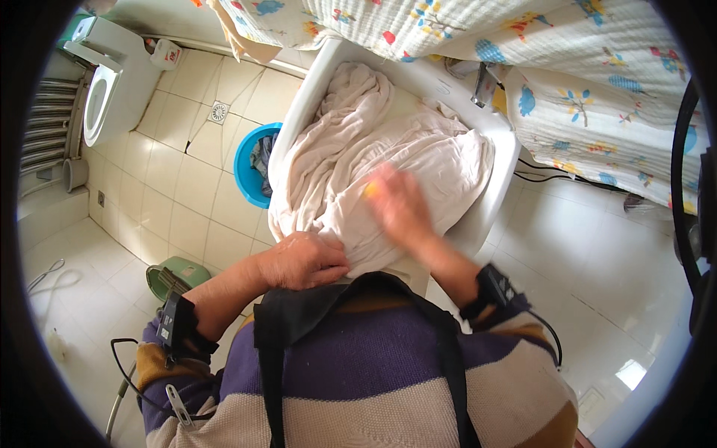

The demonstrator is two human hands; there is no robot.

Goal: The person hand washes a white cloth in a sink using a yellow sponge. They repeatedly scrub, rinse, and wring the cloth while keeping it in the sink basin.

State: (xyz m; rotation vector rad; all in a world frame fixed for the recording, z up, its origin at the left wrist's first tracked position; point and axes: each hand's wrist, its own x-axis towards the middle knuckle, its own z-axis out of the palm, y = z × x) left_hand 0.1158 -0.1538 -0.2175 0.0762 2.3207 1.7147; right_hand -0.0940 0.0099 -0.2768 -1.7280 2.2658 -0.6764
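Note:
A large pale pink cloth [441,160], wet-looking and bunched, fills most of the white sink [506,153] in front of me. At its near left edge my left hand [305,261] is closed, gripping a fold against the sink's near side. Over the middle of the cloth is my right hand [403,207], smeared by motion, its fingers curled round a small yellow thing [371,190]. Only a bit of that thing shows past the fingers, perhaps a piece of soap. A metal tap [482,86] stands at the sink's far right side.
A blue basin [244,168] with dark clothes sits on the tiled floor left of the sink. Nearer me lies a green bucket [188,273]. A toilet [123,86] and a white jug [166,54] are far left. A patterned curtain [545,82] hangs behind the sink; cables [556,175] run beneath it.

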